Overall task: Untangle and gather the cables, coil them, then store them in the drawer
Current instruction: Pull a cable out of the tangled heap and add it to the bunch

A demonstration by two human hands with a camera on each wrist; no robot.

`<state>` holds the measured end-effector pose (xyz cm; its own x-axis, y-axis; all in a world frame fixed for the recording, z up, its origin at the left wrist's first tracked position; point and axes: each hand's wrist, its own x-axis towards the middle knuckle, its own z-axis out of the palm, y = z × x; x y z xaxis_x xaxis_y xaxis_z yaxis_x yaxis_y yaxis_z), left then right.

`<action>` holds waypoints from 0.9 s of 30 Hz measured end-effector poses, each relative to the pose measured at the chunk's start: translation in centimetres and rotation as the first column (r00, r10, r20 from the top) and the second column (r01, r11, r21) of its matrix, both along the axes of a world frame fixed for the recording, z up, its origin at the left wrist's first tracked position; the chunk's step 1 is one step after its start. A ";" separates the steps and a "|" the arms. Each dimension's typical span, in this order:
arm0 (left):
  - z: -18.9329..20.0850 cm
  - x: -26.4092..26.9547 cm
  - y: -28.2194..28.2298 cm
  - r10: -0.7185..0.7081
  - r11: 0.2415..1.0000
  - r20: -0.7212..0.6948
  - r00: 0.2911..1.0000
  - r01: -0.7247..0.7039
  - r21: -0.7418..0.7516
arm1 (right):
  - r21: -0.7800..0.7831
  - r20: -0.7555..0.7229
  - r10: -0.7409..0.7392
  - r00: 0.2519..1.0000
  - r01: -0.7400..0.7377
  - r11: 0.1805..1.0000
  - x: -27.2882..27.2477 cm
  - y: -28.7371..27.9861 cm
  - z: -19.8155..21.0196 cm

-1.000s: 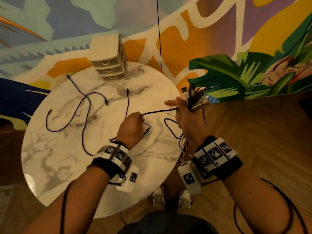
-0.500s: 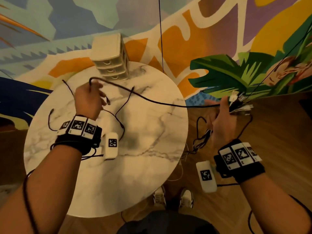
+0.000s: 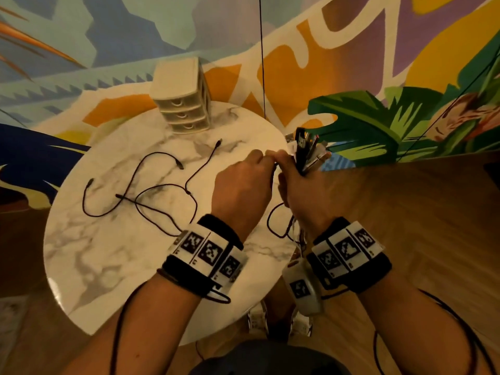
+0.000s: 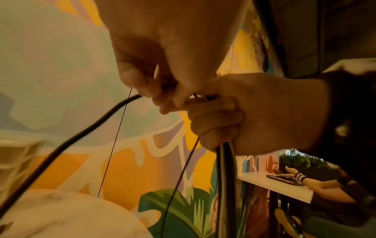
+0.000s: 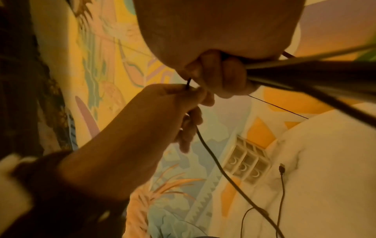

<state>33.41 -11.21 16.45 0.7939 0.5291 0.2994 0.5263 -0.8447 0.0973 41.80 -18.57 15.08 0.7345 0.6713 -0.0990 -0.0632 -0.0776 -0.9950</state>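
Your right hand stood just off the counter's right edge, fist clamped round a bundle of cables, plug ends fanned above the knuckles, the rest trailing below the fist. Your left hand touched it from the counter side, fingertips pinched on one black cable right against the right fist; the left wrist view showed that strand running down and away toward the counter.

Loose black cables lay in crossing loops on the marble top, on the drawer unit's near side and left of both hands, several plug ends free. One plug lay just in front of the drawer unit.

The drawer unit, cream, three drawers stacked, all closed, sat at the counter's far edge against the painted wall. Marker bands were on both your wrists.
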 end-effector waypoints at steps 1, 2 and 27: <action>-0.7 -0.1 -0.2 -0.006 1.000 0.012 1.000 0.006 -0.016 | 0.003 -0.001 -0.023 1.000 0.023 1.000 0.1 0.2 0.2; -1.7 -0.4 -0.2 -0.011 0.999 0.027 1.000 0.012 -0.043 | 0.020 -0.004 -0.038 0.999 0.038 0.999 0.4 0.3 -0.2; 4.3 -2.3 5.5 0.374 0.584 0.411 0.832 0.133 -0.801 | 0.126 -0.042 -0.464 0.885 0.465 0.876 5.9 -4.0 -2.3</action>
